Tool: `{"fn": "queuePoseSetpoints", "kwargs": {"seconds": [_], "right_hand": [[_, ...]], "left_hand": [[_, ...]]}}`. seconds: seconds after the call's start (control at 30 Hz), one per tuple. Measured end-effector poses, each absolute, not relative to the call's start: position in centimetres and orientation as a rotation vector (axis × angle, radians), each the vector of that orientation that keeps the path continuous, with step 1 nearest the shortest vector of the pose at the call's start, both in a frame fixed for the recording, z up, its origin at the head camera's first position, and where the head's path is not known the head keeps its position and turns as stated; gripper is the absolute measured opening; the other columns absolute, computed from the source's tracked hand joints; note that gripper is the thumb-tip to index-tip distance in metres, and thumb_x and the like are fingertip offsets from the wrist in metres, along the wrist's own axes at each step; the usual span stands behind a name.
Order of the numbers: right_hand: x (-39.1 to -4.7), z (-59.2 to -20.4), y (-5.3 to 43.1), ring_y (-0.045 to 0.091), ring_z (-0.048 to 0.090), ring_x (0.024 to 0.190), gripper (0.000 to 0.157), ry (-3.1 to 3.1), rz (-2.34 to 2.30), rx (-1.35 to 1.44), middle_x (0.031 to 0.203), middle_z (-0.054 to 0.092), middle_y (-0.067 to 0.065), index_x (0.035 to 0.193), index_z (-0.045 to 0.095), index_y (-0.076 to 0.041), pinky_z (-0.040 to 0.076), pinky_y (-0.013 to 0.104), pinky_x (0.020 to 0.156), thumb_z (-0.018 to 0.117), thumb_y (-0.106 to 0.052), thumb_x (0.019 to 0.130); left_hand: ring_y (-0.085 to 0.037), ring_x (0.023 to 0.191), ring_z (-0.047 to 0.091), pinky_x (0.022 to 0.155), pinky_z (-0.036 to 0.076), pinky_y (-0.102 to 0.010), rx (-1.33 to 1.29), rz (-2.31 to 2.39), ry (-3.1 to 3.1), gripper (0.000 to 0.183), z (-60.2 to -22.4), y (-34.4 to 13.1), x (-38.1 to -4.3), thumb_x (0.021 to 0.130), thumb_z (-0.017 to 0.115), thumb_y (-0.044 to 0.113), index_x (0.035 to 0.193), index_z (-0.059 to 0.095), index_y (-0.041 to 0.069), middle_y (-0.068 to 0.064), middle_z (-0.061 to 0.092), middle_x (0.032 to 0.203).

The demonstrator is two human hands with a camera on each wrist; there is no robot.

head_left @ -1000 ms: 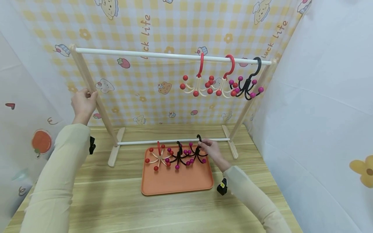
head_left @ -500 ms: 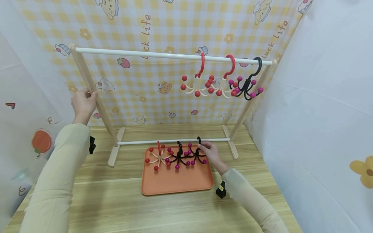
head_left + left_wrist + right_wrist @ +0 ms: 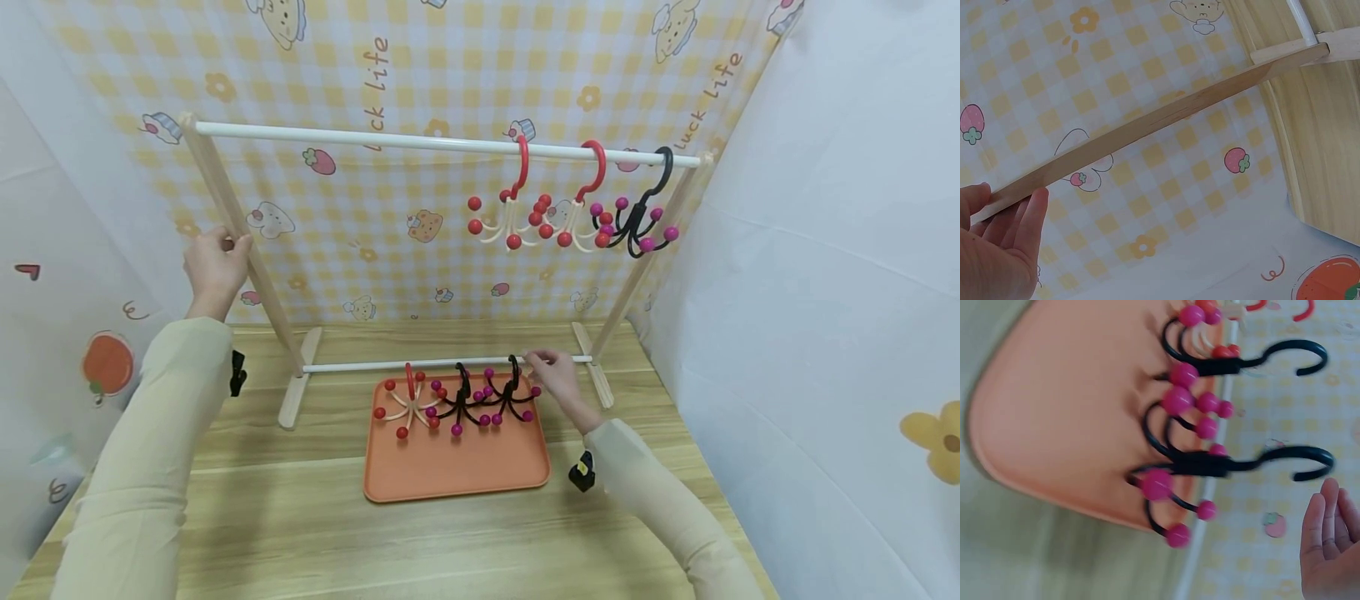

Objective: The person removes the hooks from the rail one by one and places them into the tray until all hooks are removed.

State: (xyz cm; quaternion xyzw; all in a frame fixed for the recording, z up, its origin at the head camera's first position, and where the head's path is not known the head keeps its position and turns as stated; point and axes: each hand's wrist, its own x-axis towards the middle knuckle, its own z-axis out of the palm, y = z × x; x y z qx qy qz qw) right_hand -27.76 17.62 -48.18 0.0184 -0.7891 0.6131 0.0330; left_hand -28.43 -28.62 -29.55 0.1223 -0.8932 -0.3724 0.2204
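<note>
My left hand (image 3: 216,265) grips the wooden post (image 3: 1147,122) of the garment rack, thumb on one side and fingers on the other in the left wrist view. Just right of a black claw-shaped hanger (image 3: 510,390) with magenta balls is my right hand (image 3: 553,377), holding nothing. In the right wrist view its fingers (image 3: 1329,519) are extended, close to the tip of that hanger's hook (image 3: 1310,456). The hanger stands hook-up on the orange tray (image 3: 457,467). Beside it are another black hanger (image 3: 461,402) and a cream one with red balls (image 3: 412,408).
From the rack's white top rail (image 3: 337,136) hang two red-hooked cream hangers (image 3: 512,218) and a black hanger (image 3: 636,218), all toward the right. The white lower bar (image 3: 360,367) runs behind the tray. Fabric walls enclose the wooden table (image 3: 300,533).
My right hand has let go of the right-hand black hanger and moved slightly right of it. That hanger has settled a little lower on the tray. My left hand has stayed put.
</note>
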Motion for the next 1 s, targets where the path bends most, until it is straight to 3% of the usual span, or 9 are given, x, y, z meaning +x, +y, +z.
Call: {"fn": "queuePoseSetpoints", "kwargs": {"seconds": [0.07,0.17,0.27,0.3,0.43,0.77,1.0], "right_hand": [[-29.4,-48.9,18.7,0.024,0.060,0.069,0.030,-2.433,1.865,0.121,0.088,0.062,0.013,0.099,0.065,-0.004,0.050,0.034,0.064,0.060,-0.029,0.084],[-29.1,-45.4,18.5,0.023,0.060,0.070,0.033,-2.483,1.775,0.152,0.088,0.062,0.013,0.100,0.064,-0.004,0.049,0.034,0.066,0.060,-0.032,0.084],[-28.1,-41.3,17.9,0.025,0.060,0.071,0.029,-2.502,1.692,0.169,0.088,0.062,0.014,0.100,0.063,0.000,0.049,0.038,0.067,0.058,-0.025,0.086],[-26.6,-38.0,17.1,0.026,0.060,0.070,0.030,-2.504,1.665,0.163,0.088,0.062,0.016,0.100,0.063,0.002,0.048,0.040,0.067,0.059,-0.024,0.085],[-26.6,-34.8,17.0,0.025,0.060,0.069,0.030,-2.446,1.661,0.234,0.089,0.063,0.016,0.098,0.062,0.004,0.049,0.034,0.065,0.060,-0.022,0.085],[-27.3,-28.8,16.3,0.015,0.059,0.064,0.029,-2.284,1.665,0.344,0.090,0.063,0.018,0.099,0.060,0.007,0.048,0.026,0.063,0.059,-0.018,0.085],[-28.4,-25.3,15.5,0.015,0.059,0.065,0.026,-2.220,1.689,0.285,0.091,0.064,0.013,0.100,0.062,0.001,0.048,0.023,0.064,0.062,-0.020,0.083]], "left_hand": [[-0.044,0.107,0.043,0.093,0.024,-0.050,0.338,-1.026,-2.467,0.034,-29.5,-28.6,-28.4,0.092,0.042,0.026,0.085,0.047,-0.007,-0.031,0.052,0.108],[-0.043,0.106,0.044,0.093,0.024,-0.050,0.339,-1.027,-2.468,0.034,-29.5,-28.6,-28.4,0.092,0.042,0.026,0.084,0.047,-0.007,-0.031,0.052,0.108],[-0.044,0.106,0.043,0.093,0.024,-0.050,0.342,-1.034,-2.474,0.035,-29.5,-28.5,-28.4,0.093,0.041,0.026,0.086,0.047,-0.007,-0.031,0.052,0.109],[-0.044,0.106,0.043,0.094,0.024,-0.050,0.344,-1.037,-2.477,0.035,-29.4,-28.5,-28.4,0.093,0.041,0.027,0.087,0.047,-0.007,-0.031,0.051,0.109],[-0.044,0.107,0.042,0.093,0.024,-0.049,0.355,-1.037,-2.475,0.035,-29.4,-28.5,-28.5,0.092,0.042,0.026,0.087,0.048,-0.007,-0.031,0.052,0.109],[-0.043,0.106,0.043,0.091,0.026,-0.049,0.357,-1.032,-2.457,0.034,-29.5,-28.5,-28.5,0.092,0.042,0.026,0.083,0.047,-0.007,-0.030,0.053,0.107],[-0.043,0.107,0.043,0.091,0.026,-0.048,0.357,-1.034,-2.447,0.034,-29.6,-28.5,-28.5,0.092,0.042,0.026,0.085,0.049,-0.007,-0.030,0.053,0.107]]}}
